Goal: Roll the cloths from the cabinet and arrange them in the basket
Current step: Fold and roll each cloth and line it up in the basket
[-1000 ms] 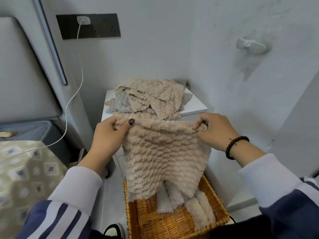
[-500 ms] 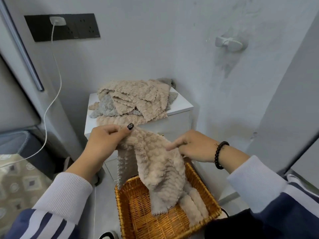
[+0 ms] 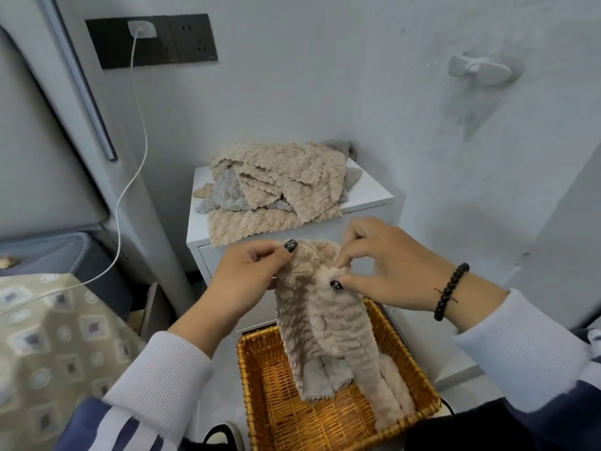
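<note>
Holding a beige fluffy textured cloth (image 3: 322,320) above the woven orange wicker basket (image 3: 260,385), the person is working in the early-to-middle part of the task, as I judge it. The left hand (image 3: 247,278) is pinching the upper left edge of this cloth, its grip closed on the fabric between thumb and fingers. The right hand (image 3: 380,268) is pinching the upper right part, its grip also closed on the cloth. The cloth is hanging folded lengthwise, with its lower end reaching into the basket; it is not rolled yet.

Inside the basket, some pale rolled cloths (image 3: 390,385) are already lying along the right side, partly hidden behind the hanging cloth, so I cannot count them. A loose pile of beige and grey cloths (image 3: 276,187) is waiting on top of the small white cabinet (image 3: 370,193), so much rolling seems to be left.

Around, a black wall socket panel (image 3: 192,40) is carrying a white charging cable (image 3: 136,151), and a white wall hook (image 3: 478,68) is sitting on the right wall. A patterned beige fabric (image 3: 48,336) is lying at the left. Nothing seems to be blocking the basket, except that the hanging cloth is covering the rolls.
</note>
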{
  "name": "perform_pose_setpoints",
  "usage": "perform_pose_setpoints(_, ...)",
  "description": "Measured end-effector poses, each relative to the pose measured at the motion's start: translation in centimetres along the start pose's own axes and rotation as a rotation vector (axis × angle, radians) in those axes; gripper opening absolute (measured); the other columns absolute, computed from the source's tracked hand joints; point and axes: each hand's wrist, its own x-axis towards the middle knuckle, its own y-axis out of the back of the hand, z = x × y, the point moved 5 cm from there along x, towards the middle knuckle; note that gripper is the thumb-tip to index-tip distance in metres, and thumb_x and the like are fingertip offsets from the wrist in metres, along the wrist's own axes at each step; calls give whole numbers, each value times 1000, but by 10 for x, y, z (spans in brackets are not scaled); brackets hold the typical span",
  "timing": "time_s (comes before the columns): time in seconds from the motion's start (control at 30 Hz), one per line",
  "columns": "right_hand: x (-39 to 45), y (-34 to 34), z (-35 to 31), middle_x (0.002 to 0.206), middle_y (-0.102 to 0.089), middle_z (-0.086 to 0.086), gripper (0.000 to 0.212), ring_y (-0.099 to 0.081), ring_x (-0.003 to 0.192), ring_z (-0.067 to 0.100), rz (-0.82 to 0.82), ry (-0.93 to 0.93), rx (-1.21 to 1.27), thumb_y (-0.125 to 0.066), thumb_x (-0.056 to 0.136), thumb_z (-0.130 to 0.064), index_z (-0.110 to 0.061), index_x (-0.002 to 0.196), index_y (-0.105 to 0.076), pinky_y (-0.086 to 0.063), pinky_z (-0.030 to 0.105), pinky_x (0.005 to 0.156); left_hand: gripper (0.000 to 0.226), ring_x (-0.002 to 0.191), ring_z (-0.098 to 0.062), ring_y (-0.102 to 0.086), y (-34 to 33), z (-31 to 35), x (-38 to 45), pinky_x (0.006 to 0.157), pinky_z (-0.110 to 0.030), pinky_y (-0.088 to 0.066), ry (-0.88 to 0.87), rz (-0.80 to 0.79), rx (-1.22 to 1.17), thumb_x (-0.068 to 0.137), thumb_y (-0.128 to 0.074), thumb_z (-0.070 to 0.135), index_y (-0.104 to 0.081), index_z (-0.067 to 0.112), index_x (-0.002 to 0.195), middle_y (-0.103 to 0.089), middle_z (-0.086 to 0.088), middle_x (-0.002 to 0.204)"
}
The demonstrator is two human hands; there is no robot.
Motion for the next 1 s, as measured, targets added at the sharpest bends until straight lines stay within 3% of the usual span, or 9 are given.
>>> perform_pose_setpoints(0.13, 1, 5, -16, 88, -61, -1, 7, -56, 84, 13, 208, 142, 128, -66, 77, -22, -15, 74, -65, -45, 24, 76, 20, 83, -24, -65, -1, 5, -2, 90, -50, -53, -1, -2, -25, 94, -58, 18, -75, 9, 90, -74, -16, 90)
perform_pose_setpoints(0.2, 1, 3, -19, 81, -65, -2, 8, -58, 74, 10, 203, 123, 204, -63, 78, -19, -12, 78, -67, -48, 32, 69, 25, 71, -15, -64, -3, 7, -3, 91, -49, -53, -2, -26, -49, 95, -57, 18, -75, 14, 79, -70, -3, 66)
perform_pose_setpoints(0.33, 3, -3, -19, 86, -63, -31, 22, -60, 76, -5, 122, 58, 348, -59, 88, -9, -27, 99, -68, -43, 9, 65, 50, 45, -3, -46, -9, 6, -5, 68, -32, -51, 15, -87, -133, 98, -49, 11, -66, 20, 52, -48, 11, 45)
perform_pose_setpoints(0.4, 4, -4, -18, 94, -63, -33, 29, -61, 87, -7, 97, 48, 345, -56, 91, -7, -28, 105, -70, -45, 9, 71, 43, 45, -4, -45, -10, 7, -5, 56, -21, -47, 4, -131, -203, 97, -49, 13, -69, 17, 60, -49, 7, 49)
perform_pose_setpoints(0.47, 4, -5, -17, 101, -68, -21, 31, -65, 88, 8, 83, 12, 334, -55, 93, -8, -34, 102, -69, -51, 23, 73, 28, 49, -7, -50, -11, 7, -6, 56, -20, -49, -4, -183, -261, 93, -51, 17, -71, 7, 76, -56, 0, 58)
perform_pose_setpoints(0.63, 4, -6, -10, 81, -70, -15, 20, -52, 54, 12, 107, -75, 342, -61, 89, -14, -32, 91, -69, -39, 19, 50, 29, 71, -21, -61, -9, 1, -5, 70, -31, -54, 11, -248, -302, 81, -58, 23, -74, -1, 88, -67, -17, 84)
perform_pose_setpoints(0.7, 4, -7, -8, 77, -65, -25, 15, -49, 53, 16, 110, -86, 321, -63, 87, -17, -31, 87, -66, -39, 19, 50, 28, 74, -22, -63, -10, -1, -5, 71, -31, -55, 21, -260, -288, 79, -59, 23, -75, 1, 87, -69, -16, 85)
perform_pose_setpoints(0.9, 4, -7, -6, 79, -65, -16, 11, -62, 70, 15, 89, -96, 234, -69, 83, -25, -30, 81, -59, -52, 32, 67, 33, 77, -17, -67, -14, 3, -9, 71, -25, -57, -10, -336, -199, 78, -59, 27, -75, 2, 93, -71, -15, 92)
perform_pose_setpoints(1.0, 5, -7, -2, 70, -64, -16, 17, -57, 61, 7, 99, -132, 199, -73, 80, -33, -32, 76, -57, -46, 23, 56, 33, 88, -13, -70, -18, 10, -14, 76, -22, -55, -73, -376, -97, 74, -67, 22, -73, 8, 103, -75, -6, 99)
